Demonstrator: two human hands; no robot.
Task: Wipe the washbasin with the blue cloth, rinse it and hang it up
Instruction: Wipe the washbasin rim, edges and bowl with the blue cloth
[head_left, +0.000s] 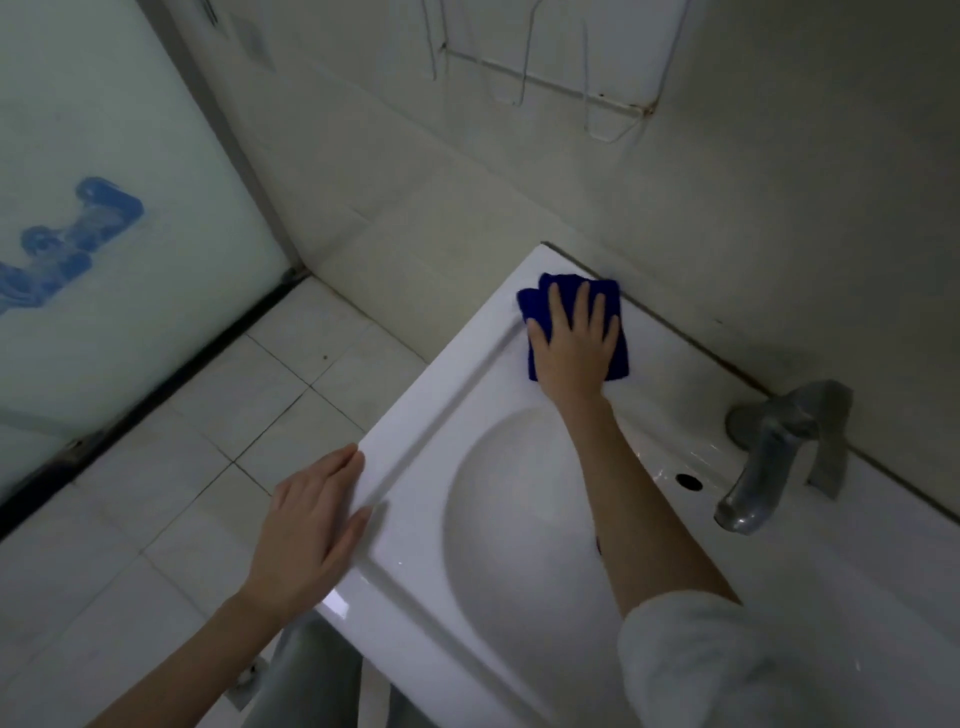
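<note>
Right sleeve (727, 670) nearest. Right hand (571, 348) flat, fingers spread, pressing blue cloth (532, 309) on washbasin's (415, 415) far-left corner ledge. Left hand (311, 525) flat on near rim, holding nothing. We judge wiping underway; bowl, rinse at tap (763, 467), hanging remain.

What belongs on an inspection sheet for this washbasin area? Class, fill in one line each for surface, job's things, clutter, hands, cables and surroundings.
Surface: white washbasin, flat rim round an oval bowl, a few droplets near the tap.
Job's things: blue cloth, folded, lying flat on the rim's far left corner by the wall.
Clutter: nothing seen.
Hands: right hand presses flat on the cloth, fingers straight; left hand rests flat on the basin's left edge.
Cables: nothing seen.
Surroundings: wire rack on the wall above, tiled floor, frosted glass door with a blue pattern.
</note>
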